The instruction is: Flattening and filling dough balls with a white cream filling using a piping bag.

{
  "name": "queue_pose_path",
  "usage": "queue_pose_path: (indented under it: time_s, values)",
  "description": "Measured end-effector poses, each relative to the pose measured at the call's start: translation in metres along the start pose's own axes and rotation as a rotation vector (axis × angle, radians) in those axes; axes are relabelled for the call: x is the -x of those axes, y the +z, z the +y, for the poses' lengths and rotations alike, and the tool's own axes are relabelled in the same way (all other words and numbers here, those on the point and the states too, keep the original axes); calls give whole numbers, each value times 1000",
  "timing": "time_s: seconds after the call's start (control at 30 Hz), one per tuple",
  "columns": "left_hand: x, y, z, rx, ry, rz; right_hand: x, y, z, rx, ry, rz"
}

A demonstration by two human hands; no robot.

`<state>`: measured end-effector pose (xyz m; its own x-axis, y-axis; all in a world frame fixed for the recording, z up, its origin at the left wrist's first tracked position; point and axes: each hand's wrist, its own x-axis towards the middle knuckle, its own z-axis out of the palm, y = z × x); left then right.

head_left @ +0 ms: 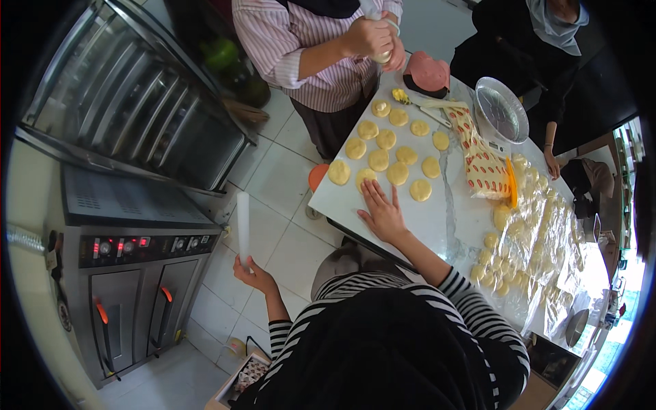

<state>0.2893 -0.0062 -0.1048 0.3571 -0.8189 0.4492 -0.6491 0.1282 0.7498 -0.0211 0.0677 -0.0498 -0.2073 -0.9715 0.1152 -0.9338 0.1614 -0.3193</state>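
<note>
Upright beside the table, a white rolling pin (243, 222) is gripped near its lower end by my left hand (255, 275). My right hand (384, 216) lies palm down with fingers stretched, its fingertips on a flattened dough round (365, 177) close to the table's near-left edge. Several more pale yellow dough rounds (398, 173) are spread over the white table (437, 229) ahead of that hand. One far round (380, 108) has a pale dab on top. Part of the round under my fingers is covered.
Across the table a person in a striped shirt squeezes a piping bag (380, 51); a second person stands at the far right. A spoon (402, 97), a metal bowl (502, 109), a patterned bag (478, 157) and plastic-covered dough balls (509, 253) occupy the table. An oven (143, 273) stands left.
</note>
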Motion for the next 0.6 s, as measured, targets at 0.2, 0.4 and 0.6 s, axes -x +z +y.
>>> queue_pose_path:
  time_s: [0.2, 0.4, 0.6]
  values:
    - [-4, 16, 6, 54, -39, -78, 1, -2, -11, -102, 40, 111]
    - [5, 70, 45, 295, -109, -285, -7, -50, -4, -168, 207, -298]
    - [13, 85, 65, 437, -100, -301, 111, -109, 44, -415, 620, 383]
